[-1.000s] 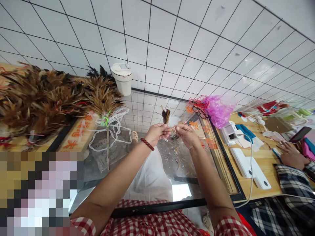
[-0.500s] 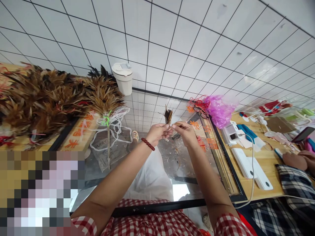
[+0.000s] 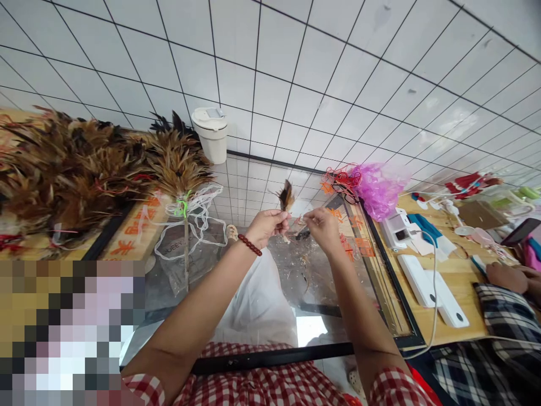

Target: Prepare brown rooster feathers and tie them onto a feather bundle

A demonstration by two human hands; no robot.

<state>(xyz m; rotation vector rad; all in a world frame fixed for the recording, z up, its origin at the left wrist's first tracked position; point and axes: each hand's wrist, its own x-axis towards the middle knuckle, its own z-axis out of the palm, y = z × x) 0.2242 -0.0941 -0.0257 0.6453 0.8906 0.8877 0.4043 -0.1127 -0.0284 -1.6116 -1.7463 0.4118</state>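
Far left of view, about 9 o'clock from the hands: heap of brown and black feathers (image 3: 63,169) on the wooden part of the surface, well apart from the work. Next, brown feather duster head tied with a green band (image 3: 177,169), its thin stick running down toward 6 o'clock onto the glass-topped surface (image 3: 203,282). White lidded plastic cup (image 3: 212,134) stands at 11 o'clock, against the tiled wall. Centre: left hand (image 3: 264,227), red bead bracelet at the wrist, fingers closed around the quill ends of a small tuft of dark brown feathers (image 3: 286,195). Tuft's long axis is near upright, tips to 12 o'clock, stems down in the grip. Right hand (image 3: 323,228) sits at 3 o'clock of the tuft, just beside the left hand; fingertips pinched narrow, on what may be a fine thread, too small to confirm. Left hand is nearer the tuft. Further right: pink crinkled plastic bag (image 3: 378,189); another person's plaid sleeve (image 3: 502,310) at the far edge.
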